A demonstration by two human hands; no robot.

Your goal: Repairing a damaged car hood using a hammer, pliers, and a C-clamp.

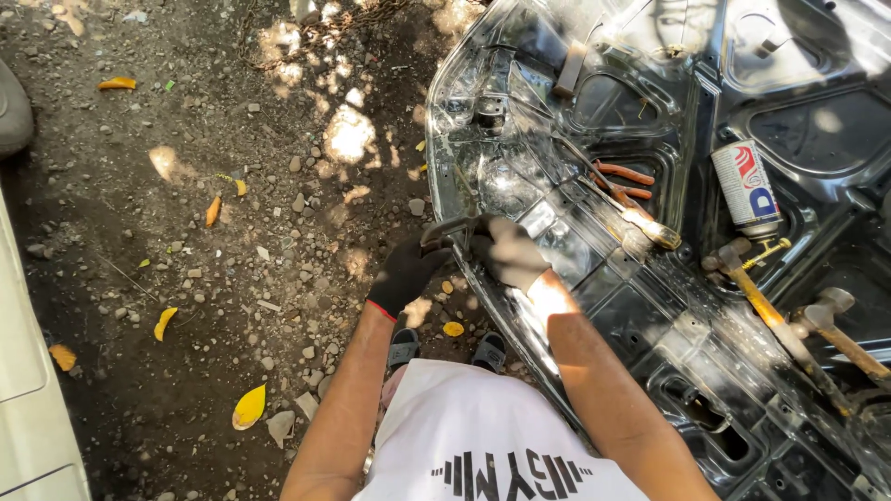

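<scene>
A black car body panel [668, 306] lies inner side up on the ground, its edge at my feet. My left hand [406, 272], in a black glove, grips a metal tool [445, 228] whose handle bends over the panel's edge. My right hand [509, 252], gloved too, is closed on the same tool and the panel's rim right beside it. What the tool's tip touches is hidden by the gloves.
On the panel lie red-handled pliers [620, 178], a screwdriver [640, 218], a spray can [747, 188] and two wooden-handled hammers [761, 301] [840, 329]. The ground [232, 278] is dirt with stones and yellow leaves. A white object [28, 408] lines the left edge.
</scene>
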